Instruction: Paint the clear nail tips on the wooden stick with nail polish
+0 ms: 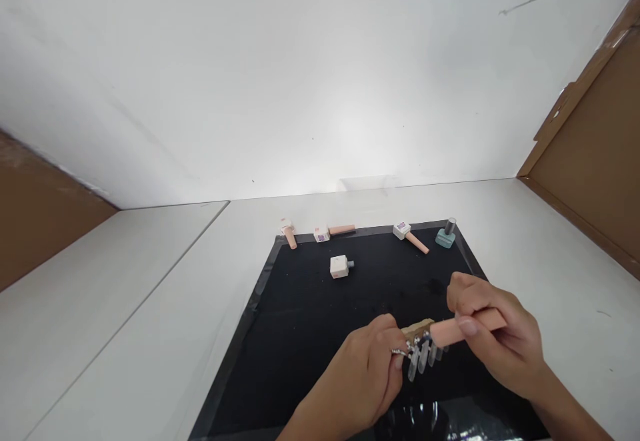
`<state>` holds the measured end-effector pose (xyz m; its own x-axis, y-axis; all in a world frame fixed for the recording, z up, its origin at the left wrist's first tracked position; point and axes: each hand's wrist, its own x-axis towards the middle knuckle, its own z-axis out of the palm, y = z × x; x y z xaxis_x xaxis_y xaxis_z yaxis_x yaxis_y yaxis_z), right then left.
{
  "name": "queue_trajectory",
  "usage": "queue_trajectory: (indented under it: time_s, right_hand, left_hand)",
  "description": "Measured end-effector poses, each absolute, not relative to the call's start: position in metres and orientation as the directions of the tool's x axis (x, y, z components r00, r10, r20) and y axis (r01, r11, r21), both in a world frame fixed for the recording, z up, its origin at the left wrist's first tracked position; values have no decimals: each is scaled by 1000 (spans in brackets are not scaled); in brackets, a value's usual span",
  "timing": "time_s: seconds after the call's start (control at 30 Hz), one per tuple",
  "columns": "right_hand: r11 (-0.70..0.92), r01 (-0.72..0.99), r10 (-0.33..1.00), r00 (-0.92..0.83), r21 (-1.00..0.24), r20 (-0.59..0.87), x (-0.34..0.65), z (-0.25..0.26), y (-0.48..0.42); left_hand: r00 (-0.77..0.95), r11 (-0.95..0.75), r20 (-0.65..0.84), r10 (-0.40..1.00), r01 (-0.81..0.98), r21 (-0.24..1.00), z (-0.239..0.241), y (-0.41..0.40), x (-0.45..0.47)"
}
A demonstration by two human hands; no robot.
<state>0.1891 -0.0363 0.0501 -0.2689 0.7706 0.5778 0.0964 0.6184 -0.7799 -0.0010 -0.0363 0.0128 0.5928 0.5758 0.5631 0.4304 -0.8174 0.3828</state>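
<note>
Both hands are low over the near edge of the mat point(300, 321). The left hand point(365, 374) is pinched shut on the ring end of a fan of clear tips point(423, 355), which hang just above the black surface. The right hand point(500, 341) is closed round a pink cap point(467, 327), held level, its front end right over the tips. Whether a brush touches them I cannot tell, as the fingers hide it.

Up the mat sits a white bottle point(340, 266) on its side with the neck bare, and that looks like the risk: it could leak. More bottles lie along the far edge, with a teal bottle point(445, 235) at the far right corner. The tips dangle loosely too, so one wobble could smear them.
</note>
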Motion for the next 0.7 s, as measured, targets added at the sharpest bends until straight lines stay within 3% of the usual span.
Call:
queue_trajectory:
  time_s: [0.13, 0.27, 0.47, 0.7]
  right_hand:
    - [611, 16, 756, -309, -791, 578, 186, 52, -36]
    - [648, 71, 725, -363, -759, 585, 181, 62, -35]
    - [663, 166, 738, -312, -730, 599, 186, 59, -35]
    - [626, 46, 739, -353, -778, 574, 185, 56, -36]
  left_hand:
    - [596, -823, 568, 568, 424, 378, 15, -34, 1]
    - [598, -825, 568, 565, 424, 374, 16, -33, 4]
    - [595, -827, 576, 561, 428, 364, 15, -36, 1]
    - [588, -821, 573, 571, 409, 398, 14, -33, 1]
